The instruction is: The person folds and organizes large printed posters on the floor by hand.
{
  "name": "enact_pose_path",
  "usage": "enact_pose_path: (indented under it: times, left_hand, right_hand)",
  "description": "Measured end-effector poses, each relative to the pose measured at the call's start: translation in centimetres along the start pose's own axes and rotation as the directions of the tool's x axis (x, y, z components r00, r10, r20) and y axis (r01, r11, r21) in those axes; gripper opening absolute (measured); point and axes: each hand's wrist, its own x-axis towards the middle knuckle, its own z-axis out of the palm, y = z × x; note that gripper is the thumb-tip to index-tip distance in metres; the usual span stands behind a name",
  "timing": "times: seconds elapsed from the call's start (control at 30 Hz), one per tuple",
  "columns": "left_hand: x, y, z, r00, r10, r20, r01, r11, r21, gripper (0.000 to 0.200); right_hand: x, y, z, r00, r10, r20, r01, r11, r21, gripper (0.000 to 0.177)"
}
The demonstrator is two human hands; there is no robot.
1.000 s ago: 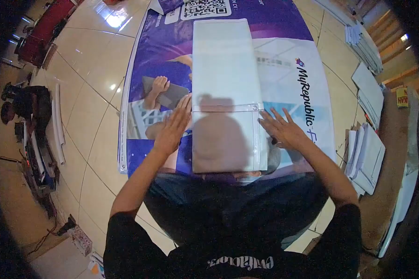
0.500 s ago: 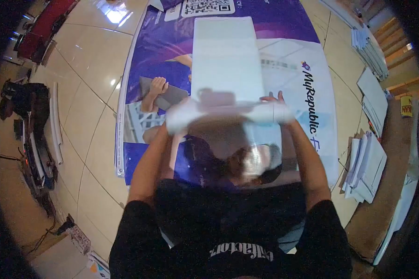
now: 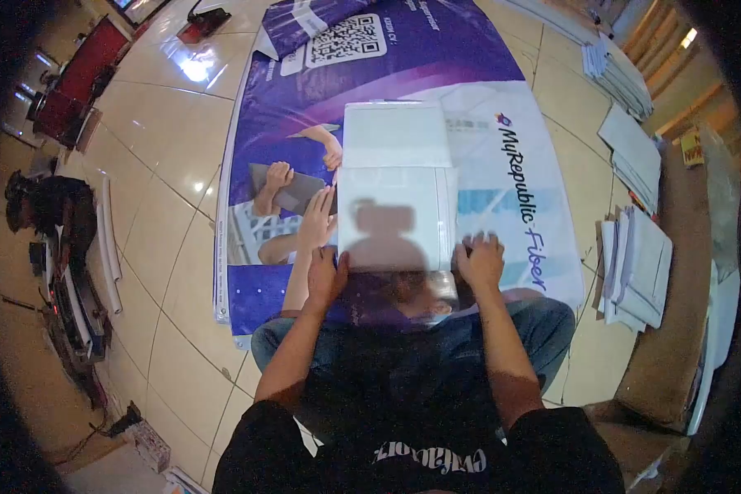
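A white-backed folded banner (image 3: pixel 387 185) lies lengthwise in front of me, its near part doubled over into a thicker layer. My left hand (image 3: pixel 328 278) is at its near left corner, fingers pointing forward and apart, the thumb side by the edge. By the near right edge rests my right hand (image 3: pixel 481 262), its fingers spread beside the sheet. Whether either hand pinches the edge is hard to make out. Under it all is a large printed banner (image 3: pixel 514 148) in purple and white, with a QR code and "MyRepublic Fiber" lettering.
Glossy floor tiles (image 3: pixel 160 198) surround the banner. White rolled tubes (image 3: pixel 109 247) and dark gear lie on the left. To the right are stacked white sheets (image 3: pixel 638 267), a long brown cardboard piece (image 3: pixel 675 329) and a yellow can (image 3: pixel 694 146). My knees border the banner's near edge.
The blurred white fold lifted between both hands now lies flat on the strip, shortening it. Both hands have come down and nearer to me. The view has shifted slightly.
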Motion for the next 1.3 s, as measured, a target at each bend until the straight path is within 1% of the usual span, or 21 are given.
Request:
enact_pose_path:
  times: [0.03,0.13,0.23,0.33,0.43,0.5,0.63,0.73,0.8,0.93,0.97,1.0,1.03,1.07,1.1,1.13,1.17,1.2,1.23,1.27,1.3]
  left_hand:
    - [0.9,-0.2,0.6,1.000,0.004,0.011,-0.004,1.000,0.003,0.035]
    - [4.9,0.0,3.3,0.957,0.238,-0.168,-0.245,0.969,-0.022,0.050]
    - [6.6,2.3,5.4,0.936,0.285,-0.204,-0.272,0.958,0.091,0.063]
    - [7.1,2.4,5.5,0.939,0.272,-0.211,-0.247,0.959,0.138,0.062]
    - [5.9,2.9,6.1,0.966,0.139,-0.218,-0.131,0.990,0.050,0.062]
    - [5.0,2.9,5.9,0.928,0.103,-0.358,-0.116,0.993,-0.014,0.064]
    - [1.5,3.6,3.9,0.918,0.081,-0.389,-0.123,0.989,-0.086,0.068]
    - [0.3,3.6,2.7,0.954,-0.010,-0.300,-0.065,0.969,-0.238,0.069]
    - [0.7,1.9,3.4,0.935,0.173,-0.311,-0.221,0.967,-0.125,0.073]
    - [0.4,1.2,3.1,0.938,0.216,-0.270,-0.234,0.972,-0.034,0.073]
    - [0.1,1.1,2.2,0.967,0.193,-0.166,-0.202,0.979,-0.040,0.072]
    - [-0.2,0.9,1.4,0.984,0.165,-0.060,-0.168,0.985,-0.045,0.071]
    - [-0.8,0.3,0.4,0.986,0.159,-0.056,-0.162,0.986,-0.047,0.071]
    - [-1.4,-0.6,-0.9,0.970,0.149,0.192,-0.133,0.987,-0.090,0.072]
    - [-1.7,-1.6,-1.9,0.893,0.143,0.426,-0.098,0.987,-0.127,0.073]
    - [-1.4,-2.9,-2.8,0.891,0.145,0.429,-0.099,0.987,-0.128,0.073]
    - [-0.7,-4.3,-3.6,0.882,0.355,0.310,-0.402,0.910,0.101,0.076]
    - [-0.1,-4.9,-3.7,0.791,0.564,0.237,-0.611,0.710,0.351,0.078]
    - [0.4,-4.1,-4.4,0.795,0.556,0.242,-0.606,0.718,0.342,0.078]
    - [1.5,-2.6,-6.1,0.771,0.557,0.309,-0.629,0.742,0.232,0.082]
    - [3.0,-1.5,-7.2,0.737,0.568,0.366,-0.644,0.755,0.124,0.086]
  right_hand:
    - [-0.1,-0.8,-0.2,0.953,-0.097,-0.288,0.080,0.994,-0.069,0.049]
    - [2.4,-5.2,0.1,0.924,-0.308,-0.226,0.288,0.951,-0.115,0.060]
    - [4.4,-3.3,5.0,0.980,-0.180,-0.087,0.174,0.982,-0.072,0.061]
    - [6.5,-2.7,7.1,0.962,-0.226,-0.156,0.220,0.974,-0.052,0.062]
    - [5.7,-2.2,6.8,0.953,-0.261,-0.156,0.260,0.965,-0.028,0.062]
    - [5.3,-1.9,6.9,0.912,-0.377,-0.159,0.388,0.921,0.044,0.062]
    - [3.8,-0.9,7.1,0.854,-0.492,-0.167,0.510,0.856,0.083,0.062]
    - [2.6,-0.9,6.3,0.852,-0.501,-0.150,0.517,0.850,0.099,0.062]
    - [2.7,-1.0,6.7,0.855,-0.497,-0.149,0.511,0.856,0.079,0.062]
    - [2.3,-0.6,6.5,0.871,-0.481,-0.103,0.490,0.866,0.099,0.060]
    - [2.1,-0.2,6.1,0.870,-0.481,-0.105,0.490,0.866,0.100,0.060]
    - [1.9,0.8,5.2,0.833,-0.554,0.002,0.549,0.826,0.131,0.059]
    - [1.6,1.9,4.3,0.778,-0.618,0.114,0.597,0.784,0.172,0.057]
    - [1.4,3.1,3.0,0.780,-0.614,0.123,0.592,0.787,0.174,0.057]
    - [1.5,4.4,1.4,0.694,-0.643,0.324,0.567,0.766,0.304,0.062]
    - [1.7,4.9,-0.2,0.564,-0.664,0.492,0.512,0.748,0.422,0.066]
    - [2.3,4.6,-2.0,0.567,-0.662,0.490,0.513,0.749,0.419,0.066]
    - [3.3,4.3,-4.0,0.550,-0.667,0.502,0.692,0.701,0.173,0.074]
    - [4.0,4.0,-5.4,0.530,-0.665,0.527,0.808,0.585,-0.074,0.082]
    - [4.9,3.6,-6.0,0.509,-0.653,0.561,0.840,0.518,-0.161,0.103]
    - [6.2,3.2,-5.8,0.507,-0.649,0.567,0.840,0.521,-0.154,0.103]
